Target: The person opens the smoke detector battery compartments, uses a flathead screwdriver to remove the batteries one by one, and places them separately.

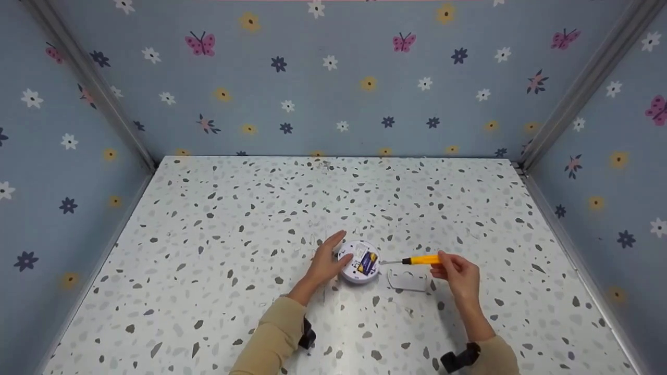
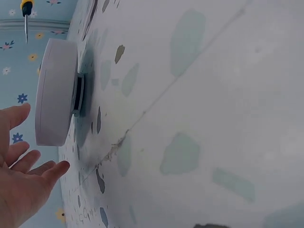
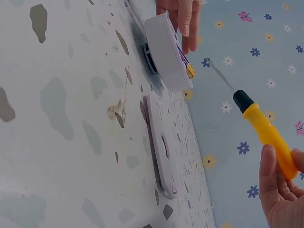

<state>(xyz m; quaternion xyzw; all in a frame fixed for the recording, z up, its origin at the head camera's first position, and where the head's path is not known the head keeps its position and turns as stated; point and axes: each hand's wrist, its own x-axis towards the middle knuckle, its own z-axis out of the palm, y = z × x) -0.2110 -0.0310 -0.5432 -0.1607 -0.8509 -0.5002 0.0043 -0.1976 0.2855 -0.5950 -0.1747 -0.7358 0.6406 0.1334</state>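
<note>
A round white device [image 1: 358,276] stands on the table, its upper face showing a battery compartment with purple-and-yellow batteries [image 1: 368,263]. My left hand [image 1: 325,263] is at its left side, fingers stretched out and thumb over the upper face. In the left wrist view the fingers [image 2: 35,166] are spread beside the device's white side wall [image 2: 57,92]. My right hand [image 1: 461,276] grips the yellow handle of a screwdriver [image 1: 421,260], whose metal shaft points left at the device. The right wrist view shows the screwdriver [image 3: 266,126] tip raised over the compartment side.
A white flat cover plate [image 1: 407,281] lies on the speckled table [image 1: 234,312], right of the device and below the screwdriver. Blue flowered panels [image 1: 333,104] enclose the back and both sides. Dark wrist straps with cameras [image 1: 461,358] sit at both sleeves.
</note>
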